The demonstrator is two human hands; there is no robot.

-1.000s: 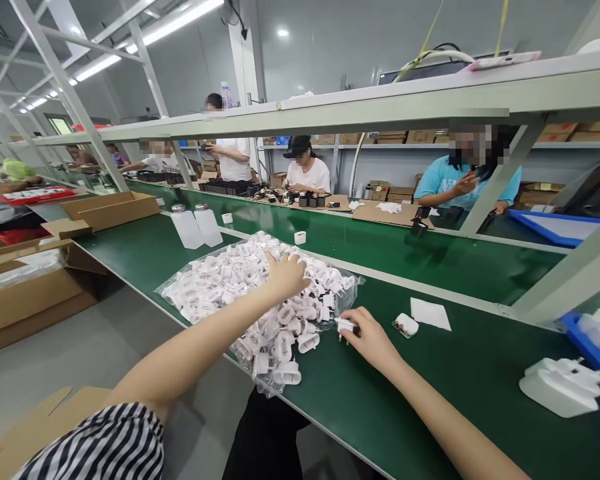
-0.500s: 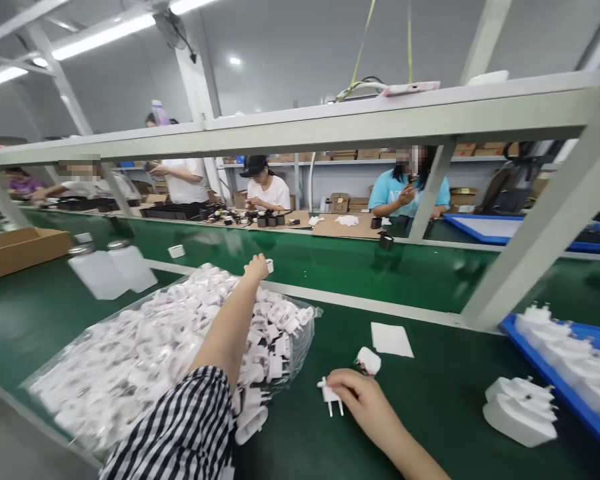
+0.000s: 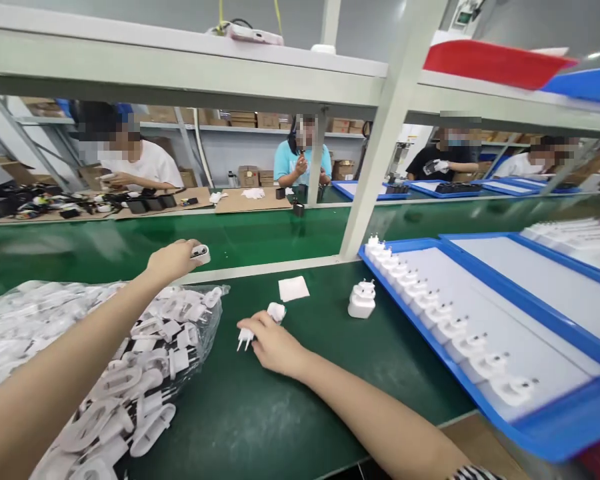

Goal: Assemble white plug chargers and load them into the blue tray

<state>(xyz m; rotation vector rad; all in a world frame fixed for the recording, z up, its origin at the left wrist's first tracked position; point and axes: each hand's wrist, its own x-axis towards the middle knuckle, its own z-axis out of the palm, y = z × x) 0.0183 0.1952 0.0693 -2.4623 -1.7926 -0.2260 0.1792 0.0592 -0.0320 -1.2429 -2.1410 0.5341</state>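
My left hand [image 3: 174, 260] reaches out over the far edge of the plastic bag, its fingers closed on a small white plastic charger housing [image 3: 201, 254] with a dark inside. My right hand [image 3: 270, 339] is low over the green table, closed on a white two-pin plug piece [image 3: 245, 335] whose pins point down and toward me. Just beyond its knuckles lies another small white part [image 3: 277, 311]. Below my left forearm, the clear bag [image 3: 211, 333] is spread open with a heap of white plug covers [image 3: 153, 427].
A white paper square [image 3: 294, 289] and a white plug adapter [image 3: 362, 299] stand on the table. To the right, a blue-rimmed tray [image 3: 430, 347] carries a row of white plugs. A shelf post [image 3: 375, 153] rises at the table's back. Several co-workers sit across the green belt [image 3: 260, 237].
The view has swung right, bringing the trays into sight. My left hand still holds the housing, now turned so its dark inside shows. My right hand keeps the plug piece.
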